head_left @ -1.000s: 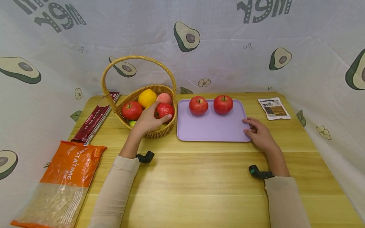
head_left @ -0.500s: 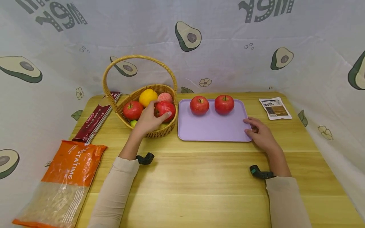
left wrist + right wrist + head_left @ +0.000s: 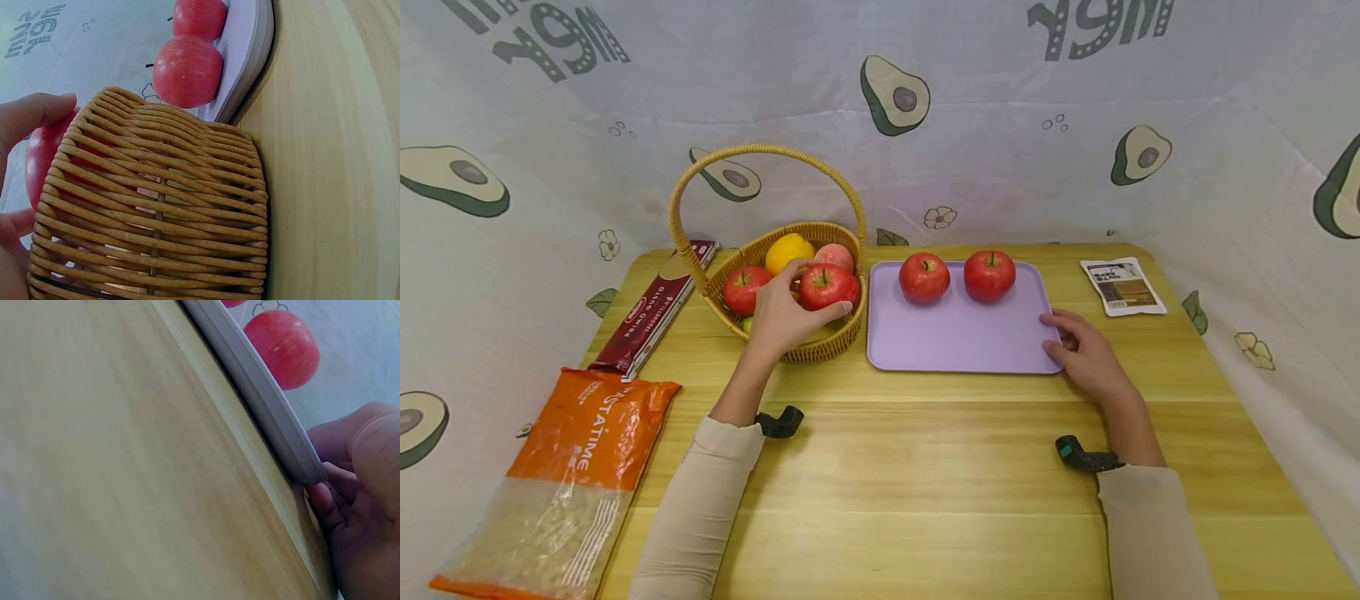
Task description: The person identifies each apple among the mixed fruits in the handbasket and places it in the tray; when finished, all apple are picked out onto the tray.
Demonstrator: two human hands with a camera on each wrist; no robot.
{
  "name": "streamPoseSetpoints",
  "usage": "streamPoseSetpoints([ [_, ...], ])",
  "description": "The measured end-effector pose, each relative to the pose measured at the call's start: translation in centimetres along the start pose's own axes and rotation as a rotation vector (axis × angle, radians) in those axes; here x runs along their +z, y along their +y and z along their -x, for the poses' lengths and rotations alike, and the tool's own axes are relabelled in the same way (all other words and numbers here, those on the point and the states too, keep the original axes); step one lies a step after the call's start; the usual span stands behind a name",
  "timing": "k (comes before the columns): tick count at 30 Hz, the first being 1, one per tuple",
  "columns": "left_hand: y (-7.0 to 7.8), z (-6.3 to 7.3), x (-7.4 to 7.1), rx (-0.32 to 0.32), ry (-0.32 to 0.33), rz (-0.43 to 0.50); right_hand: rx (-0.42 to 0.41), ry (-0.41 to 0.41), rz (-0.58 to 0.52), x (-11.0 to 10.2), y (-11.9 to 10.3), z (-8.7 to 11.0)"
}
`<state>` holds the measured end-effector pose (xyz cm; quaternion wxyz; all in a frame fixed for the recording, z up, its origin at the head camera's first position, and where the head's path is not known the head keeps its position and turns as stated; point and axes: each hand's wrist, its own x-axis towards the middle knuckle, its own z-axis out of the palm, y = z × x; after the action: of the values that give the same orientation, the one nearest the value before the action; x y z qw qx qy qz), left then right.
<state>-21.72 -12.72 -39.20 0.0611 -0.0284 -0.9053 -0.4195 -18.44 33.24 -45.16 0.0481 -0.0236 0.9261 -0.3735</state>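
My left hand (image 3: 784,312) reaches into the wicker basket (image 3: 820,352) and grips a red apple (image 3: 829,287), thumb at its front right and fingers behind. In the left wrist view that apple (image 3: 44,162) shows above the rim, and the basket's woven side (image 3: 156,212) hides its lower part. My right hand (image 3: 1090,354) pinches the right edge of a lilac tray (image 3: 962,342). The right wrist view shows the thumb over the tray rim (image 3: 275,419) and fingers beneath it. Two red apples (image 3: 924,278) (image 3: 989,276) sit along the tray's back.
The basket also holds another red apple (image 3: 745,289), a yellow fruit (image 3: 787,252) and a pink peach-like fruit (image 3: 833,257), under a tall arched handle (image 3: 767,150). A spaghetti pack (image 3: 651,312) and an orange pasta bag (image 3: 572,467) lie left. A white pouch (image 3: 1123,286) lies back right.
The apple in my left hand has turned so its stem now shows, and it has shifted slightly left and up with the hand. My right hand stays on the tray edge.
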Motion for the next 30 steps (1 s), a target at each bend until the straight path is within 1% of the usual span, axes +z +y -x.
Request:
streamPoseSetpoints([
  [3, 0.0, 0.0, -0.1, -0.002, 0.017, 0.013, 0.007, -0.005, 0.004, 0.0, -0.1, 0.0],
  [7, 0.0, 0.1, -0.2, -0.003, 0.024, 0.03, 0.009, -0.006, 0.008, 0.0, -0.3, 0.0],
  [9, 0.2, 0.2, -0.3, 0.005, 0.026, 0.035, 0.008, -0.004, 0.008, 0.0, -0.3, 0.0],
  [14, 0.8, 0.4, -0.4, 0.042, 0.044, 0.038, 0.006, 0.0, 0.01, 0.0, -0.2, 0.0],
  [19, 1.7, 0.7, -0.3, 0.097, 0.058, 0.067, 0.007, 0.001, 0.004, 0.0, 0.0, 0.0],
  [25, 2.9, 0.8, 0.6, 0.181, 0.072, 0.12, 0.001, -0.002, 0.004, -0.1, 0.0, 0.1],
  [27, 3.2, 0.8, 1.1, 0.198, 0.073, 0.132, 0.001, -0.004, 0.0, -0.1, -0.1, 0.1],
  [30, 3.7, 0.8, 1.8, 0.214, 0.055, 0.161, 0.001, -0.004, 0.002, -0.1, -0.1, 0.1],
])
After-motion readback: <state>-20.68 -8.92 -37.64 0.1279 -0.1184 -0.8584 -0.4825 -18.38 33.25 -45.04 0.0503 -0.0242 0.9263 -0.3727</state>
